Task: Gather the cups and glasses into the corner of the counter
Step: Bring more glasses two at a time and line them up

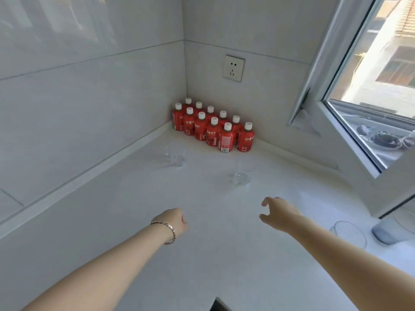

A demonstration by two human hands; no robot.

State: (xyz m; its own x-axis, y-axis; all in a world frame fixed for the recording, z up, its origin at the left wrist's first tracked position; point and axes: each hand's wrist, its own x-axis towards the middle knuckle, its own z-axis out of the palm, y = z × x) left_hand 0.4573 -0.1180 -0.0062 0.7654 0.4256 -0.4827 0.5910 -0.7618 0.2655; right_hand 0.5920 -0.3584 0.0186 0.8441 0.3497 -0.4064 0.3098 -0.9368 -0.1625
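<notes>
Head view: I have both hands over the worktop's middle, holding nothing; left hand (177,221) loosely curled, right hand (277,212) half open. One glass (175,156) stands near the corner bottles (213,126), another glass (241,176) further out. I judge a low side grip on each safest.

I see a smooth, matt white tabletop (224,243), glossy wall tiles (78,97), two clear glasses (175,157) beyond my fingers (266,202), shiny red-labelled plastic bottles (225,138), and a metal bracelet (168,230).
</notes>
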